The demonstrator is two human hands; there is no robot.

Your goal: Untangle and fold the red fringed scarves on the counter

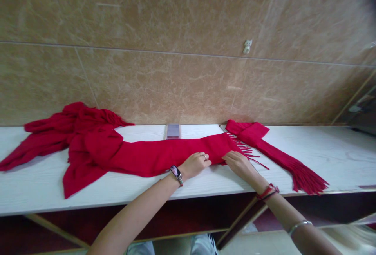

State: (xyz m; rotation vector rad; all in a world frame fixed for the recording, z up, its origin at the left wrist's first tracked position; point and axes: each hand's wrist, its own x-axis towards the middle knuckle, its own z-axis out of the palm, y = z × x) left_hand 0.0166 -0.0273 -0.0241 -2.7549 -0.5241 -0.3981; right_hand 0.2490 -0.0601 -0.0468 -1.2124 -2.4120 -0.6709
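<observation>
A long red scarf (pixel 152 154) lies stretched along a white shelf-like table (pixel 323 149), bunched in a heap at its left end. My left hand (pixel 196 164), with a watch on the wrist, rests on the scarf's near edge, fingers curled over the fabric. My right hand (pixel 239 163) presses flat on the scarf's fringed right end, fingers together. A second red scarf (pixel 276 155), folded narrow with a tasselled end, lies just to the right, running toward the table's front edge.
A small grey rectangular object (pixel 173 131) stands at the back of the table against the tan marble wall (pixel 188 71). A white hook (pixel 247 46) is fixed on the wall. Below the table are dark red panels and diagonal metal braces.
</observation>
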